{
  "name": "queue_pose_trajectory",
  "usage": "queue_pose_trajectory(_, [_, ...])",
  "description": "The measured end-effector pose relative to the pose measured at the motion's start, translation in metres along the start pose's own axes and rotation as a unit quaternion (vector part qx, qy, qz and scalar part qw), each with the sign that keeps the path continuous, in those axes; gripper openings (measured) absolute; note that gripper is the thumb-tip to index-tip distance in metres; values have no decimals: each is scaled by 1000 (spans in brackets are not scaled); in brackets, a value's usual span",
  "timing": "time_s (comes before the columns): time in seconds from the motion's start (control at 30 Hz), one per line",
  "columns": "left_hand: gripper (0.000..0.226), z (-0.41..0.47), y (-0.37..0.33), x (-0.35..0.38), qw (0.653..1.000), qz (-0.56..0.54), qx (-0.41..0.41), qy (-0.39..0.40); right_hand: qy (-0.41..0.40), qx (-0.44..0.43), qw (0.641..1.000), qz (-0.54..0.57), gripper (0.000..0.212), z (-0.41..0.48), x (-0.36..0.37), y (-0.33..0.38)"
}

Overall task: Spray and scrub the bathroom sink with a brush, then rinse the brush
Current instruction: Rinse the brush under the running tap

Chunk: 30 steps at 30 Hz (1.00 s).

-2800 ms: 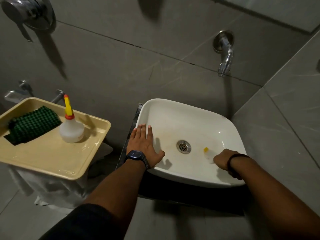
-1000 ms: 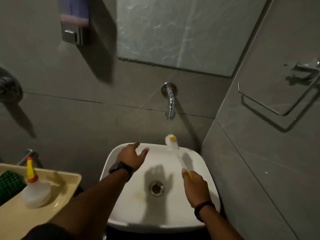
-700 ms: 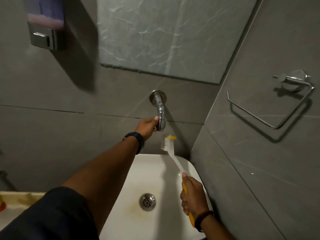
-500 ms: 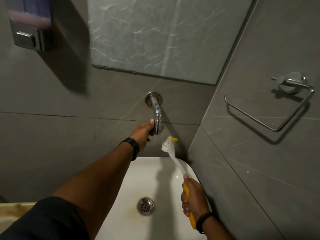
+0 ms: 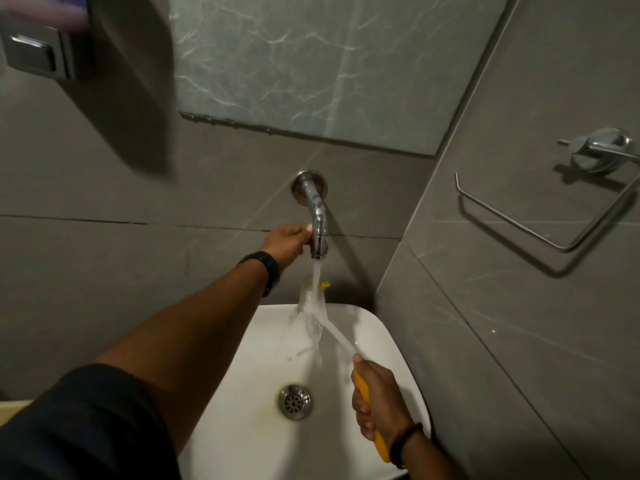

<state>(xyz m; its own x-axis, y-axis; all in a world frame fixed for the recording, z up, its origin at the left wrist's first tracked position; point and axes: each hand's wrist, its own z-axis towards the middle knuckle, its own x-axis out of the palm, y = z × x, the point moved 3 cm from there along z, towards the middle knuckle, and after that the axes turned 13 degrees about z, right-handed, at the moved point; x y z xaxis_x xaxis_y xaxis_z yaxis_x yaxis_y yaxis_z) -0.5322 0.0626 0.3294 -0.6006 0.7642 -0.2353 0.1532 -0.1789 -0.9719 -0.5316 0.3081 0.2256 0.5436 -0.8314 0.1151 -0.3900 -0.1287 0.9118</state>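
Note:
A white square sink point(image 5: 388, 344) with a metal drain point(image 5: 294, 401) sits below a chrome wall tap point(image 5: 317, 220). Water pours from the tap's spout. My left hand point(image 5: 289, 240) grips the tap near its lower end. My right hand point(image 5: 375, 396) holds the yellow handle of a long brush point(image 5: 337, 336). The brush's white bristle head with a yellow tip is raised under the running stream, and water splashes off it into the basin.
A mirror point(image 5: 329, 64) hangs on the grey tiled wall above the tap. A soap dispenser point(image 5: 41, 46) is mounted at the upper left. A chrome towel ring point(image 5: 554, 209) sticks out from the right wall. A sliver of the beige tray point(image 5: 10, 408) shows at the left edge.
My left hand rose from the sink rim to the tap and took hold of it. Water now flows over the brush head. My right hand kept the brush under the spout.

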Motion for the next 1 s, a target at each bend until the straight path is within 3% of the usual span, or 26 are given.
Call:
queue_pose_trajectory(0.1, [30,-3,-8,-3,997,-17,8,-80,-3,-14,1000,-18,41,-6,2,-2])
queue_pose_trajectory(0.2, [34,-10,-13,5,997,12,18,-78,-25,-112,985,-129,40,-14,4,5])
queue_pose_trajectory(0.3, [29,-15,-17,12,996,24,6,-89,-40,-231,914,-332,30,-28,6,12])
queue_pose_trajectory(0.4, [27,-18,-20,15,995,16,-13,-97,-86,-301,792,-525,30,-37,6,12])
queue_pose_trajectory(0.53, [25,-20,-23,14,993,46,-23,-109,-106,-263,734,-618,32,-41,-1,2])
queue_pose_trajectory(0.6, [27,-21,-24,14,991,53,-30,-116,-93,-263,767,-577,32,-43,-5,1])
queue_pose_trajectory(0.7, [30,-21,-25,15,990,60,-39,-121,-66,-224,926,-298,35,-34,-9,-2])
queue_pose_trajectory(0.77, [32,-21,-25,16,990,64,-46,-118,-40,-113,988,-93,42,-29,-10,-8])
queue_pose_trajectory(0.87, [32,-20,-25,15,989,75,-52,-118,6,21,999,40,42,-35,-9,-12])
queue_pose_trajectory(1.0, [33,-20,-25,15,988,79,-55,-119,48,100,988,110,48,-39,-9,-11])
